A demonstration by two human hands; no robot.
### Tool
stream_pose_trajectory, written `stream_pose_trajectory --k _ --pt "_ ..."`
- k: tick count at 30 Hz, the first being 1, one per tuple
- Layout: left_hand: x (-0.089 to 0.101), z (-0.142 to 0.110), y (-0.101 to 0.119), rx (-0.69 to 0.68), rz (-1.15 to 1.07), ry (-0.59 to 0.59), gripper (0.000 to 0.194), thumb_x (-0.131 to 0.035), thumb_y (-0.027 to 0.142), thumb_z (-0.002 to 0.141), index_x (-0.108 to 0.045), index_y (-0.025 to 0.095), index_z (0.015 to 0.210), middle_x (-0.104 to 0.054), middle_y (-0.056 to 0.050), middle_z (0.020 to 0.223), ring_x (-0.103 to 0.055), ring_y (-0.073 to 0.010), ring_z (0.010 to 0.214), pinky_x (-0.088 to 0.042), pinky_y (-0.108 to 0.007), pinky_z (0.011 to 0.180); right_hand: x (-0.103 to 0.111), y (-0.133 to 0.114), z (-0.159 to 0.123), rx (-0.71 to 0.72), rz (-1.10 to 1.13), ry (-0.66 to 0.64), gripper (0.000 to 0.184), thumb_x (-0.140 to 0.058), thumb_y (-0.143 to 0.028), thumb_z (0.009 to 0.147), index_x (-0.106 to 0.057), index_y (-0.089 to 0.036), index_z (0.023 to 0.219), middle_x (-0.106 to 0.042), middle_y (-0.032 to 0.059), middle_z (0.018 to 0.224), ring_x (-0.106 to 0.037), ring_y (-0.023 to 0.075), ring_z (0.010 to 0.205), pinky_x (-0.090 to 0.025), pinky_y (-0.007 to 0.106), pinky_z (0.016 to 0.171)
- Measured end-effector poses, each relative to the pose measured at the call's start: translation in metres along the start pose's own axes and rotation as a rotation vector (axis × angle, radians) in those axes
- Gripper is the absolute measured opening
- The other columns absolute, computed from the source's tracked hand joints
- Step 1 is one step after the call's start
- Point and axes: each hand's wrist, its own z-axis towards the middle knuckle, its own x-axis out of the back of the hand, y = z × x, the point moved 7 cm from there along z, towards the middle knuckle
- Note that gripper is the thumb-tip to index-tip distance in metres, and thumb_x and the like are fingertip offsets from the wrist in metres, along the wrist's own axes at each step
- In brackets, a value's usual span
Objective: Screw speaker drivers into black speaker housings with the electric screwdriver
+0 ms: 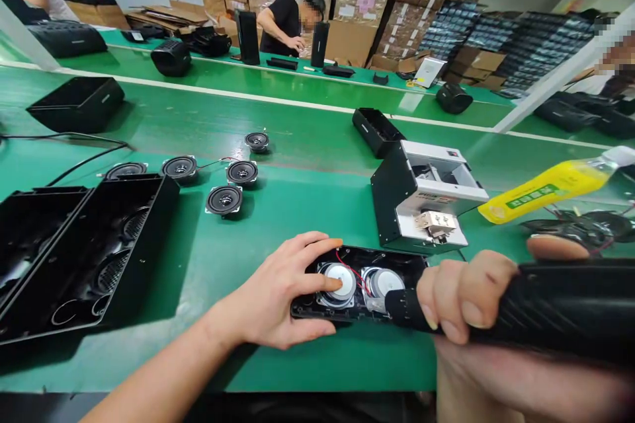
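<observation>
A black speaker housing (pixel 364 254) lies on the green bench with its inside facing up. Two speaker drivers sit in it, a left one (pixel 339 283) and a right one (pixel 385 281), magnets upward, with a red wire (pixel 353 266) across them. My left hand (pixel 292 287) spans the housing's left end, thumb at the near edge and other fingers across it, one fingertip on the left magnet. My right hand (pixel 471 297) is wrapped round a black electric screwdriver (pixel 555 304). Its tip end meets the near edge of the right driver; the bit itself is hard to make out.
A screw feeder (pixel 421 198) stands just behind the housing, beside a yellow drink bottle (pixel 550 192). Several loose speaker drivers (pixel 224 199) lie left of centre. Large open black cabinets (pixel 133 258) occupy the left. Across the bench, a person (pixel 282 23) works among black parts.
</observation>
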Motion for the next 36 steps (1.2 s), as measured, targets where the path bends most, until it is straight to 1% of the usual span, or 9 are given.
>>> stream_pose_trajectory --k 4,10,14,20,24,28,31,34,36 --pt "0.001 0.000 0.000 -0.001 0.002 0.008 0.044 -0.081 0.049 0.086 -0.074 0.026 0.122 -0.046 -0.012 0.163 -0.042 -0.0393 0.148 -0.043 -0.058 0.119 -0.007 0.004 0.001 0.071 0.077 -0.044 0.055 -0.068 -0.078 0.086 -0.075 -0.034 0.118 -0.056 -0.0019 0.063 -0.047 0.0144 0.044 -0.043 0.029 0.043" --pt "0.001 0.000 0.000 -0.023 -0.011 0.035 0.043 -0.083 0.047 0.086 -0.073 0.024 0.121 -0.048 -0.013 0.162 -0.044 -0.0378 0.146 -0.043 -0.056 0.119 -0.003 0.012 -0.002 0.048 0.017 -0.054 0.058 -0.072 -0.080 0.082 -0.073 -0.037 0.120 -0.055 -0.0030 0.065 -0.046 0.0142 0.045 -0.044 0.030 0.045" --pt "0.002 0.000 0.001 -0.028 -0.007 0.040 0.045 -0.082 0.049 0.086 -0.073 0.023 0.121 -0.049 -0.014 0.162 -0.044 -0.0380 0.146 -0.043 -0.056 0.119 -0.005 0.012 -0.002 0.092 -0.046 -0.052 0.056 -0.067 -0.080 0.087 -0.072 -0.037 0.123 -0.054 -0.0030 0.062 -0.042 0.0138 0.041 -0.042 0.029 0.043" --pt "0.002 -0.001 0.000 -0.027 -0.004 0.048 0.045 -0.081 0.050 0.086 -0.072 0.024 0.122 -0.049 -0.013 0.162 -0.045 -0.0377 0.146 -0.042 -0.057 0.119 -0.011 0.012 -0.001 0.095 -0.007 -0.041 0.055 -0.068 -0.080 0.085 -0.076 -0.034 0.116 -0.052 -0.0021 0.060 -0.043 0.0138 0.042 -0.043 0.028 0.040" --pt "0.002 -0.001 0.001 -0.040 0.005 0.048 0.045 -0.080 0.053 0.087 -0.073 0.024 0.121 -0.048 -0.014 0.162 -0.046 -0.0380 0.144 -0.042 -0.057 0.119 -0.020 0.014 -0.003 0.001 0.001 -0.100 0.030 -0.065 -0.059 0.097 -0.078 -0.036 0.111 -0.056 -0.0005 0.056 -0.050 0.0164 0.044 -0.048 0.029 0.043" --pt "0.002 0.000 0.003 -0.061 0.015 0.049 0.044 -0.078 0.054 0.088 -0.074 0.022 0.119 -0.049 -0.014 0.161 -0.046 -0.0370 0.142 -0.043 -0.056 0.118 -0.031 0.011 -0.006 0.041 -0.036 -0.152 0.028 -0.063 -0.053 0.099 -0.080 -0.030 0.101 -0.060 0.0018 0.057 -0.054 0.0183 0.043 -0.048 0.031 0.043" --pt "0.002 0.001 0.005 -0.065 0.013 0.046 0.042 -0.079 0.051 0.088 -0.075 0.022 0.118 -0.050 -0.014 0.161 -0.045 -0.0369 0.142 -0.044 -0.056 0.117 -0.040 0.015 -0.007 -0.001 -0.027 -0.254 0.023 -0.063 -0.036 0.099 -0.079 -0.027 0.086 -0.063 0.0016 0.055 -0.056 0.0185 0.041 -0.048 0.029 0.042" --pt "0.002 0.001 0.005 -0.065 0.010 0.044 0.041 -0.079 0.050 0.087 -0.074 0.023 0.117 -0.049 -0.014 0.161 -0.045 -0.0380 0.141 -0.044 -0.058 0.116 -0.040 0.022 -0.006 -0.095 -0.031 -0.284 0.031 -0.059 -0.039 0.101 -0.079 -0.028 0.080 -0.064 0.0014 0.055 -0.057 0.0197 0.041 -0.049 0.032 0.042" --pt "0.002 0.001 0.005 -0.067 0.015 0.046 0.040 -0.078 0.050 0.087 -0.075 0.023 0.117 -0.050 -0.014 0.160 -0.046 -0.0385 0.140 -0.045 -0.058 0.114 -0.042 0.019 -0.007 -0.060 -0.050 -0.311 0.027 -0.064 -0.049 0.099 -0.081 -0.030 0.090 -0.066 0.0011 0.057 -0.058 0.0200 0.042 -0.051 0.033 0.043"
